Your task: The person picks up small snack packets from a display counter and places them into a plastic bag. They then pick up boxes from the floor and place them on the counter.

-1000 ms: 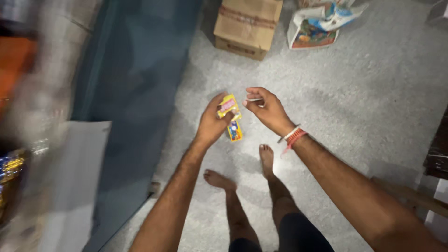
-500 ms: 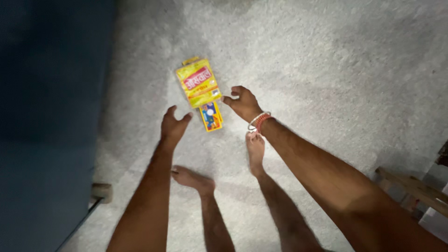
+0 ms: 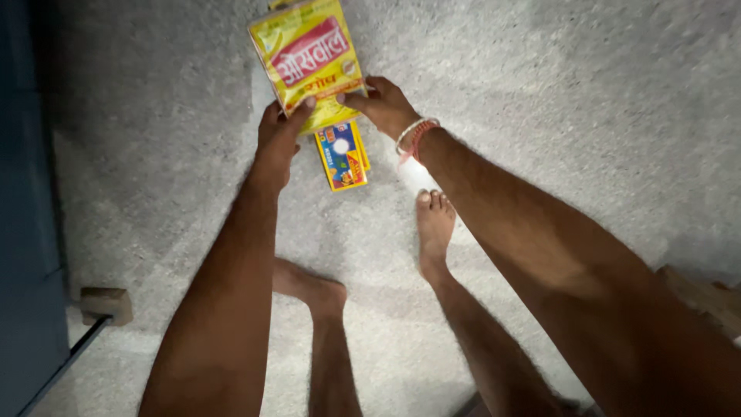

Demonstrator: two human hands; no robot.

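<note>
1. The yellow packet runs past the top edge, so its upper end is out of sight.
2. Its lower edge hides behind the left hand and the right hand, so neither grip can be judged.
3. The small blue and yellow packet is partly covered by the yellow packet above it.
4. The left foot is half hidden behind the left forearm.
5. The dark blue surface is cut off by the left edge.
6. A brownish object at the right edge is too cropped to identify.
</note>
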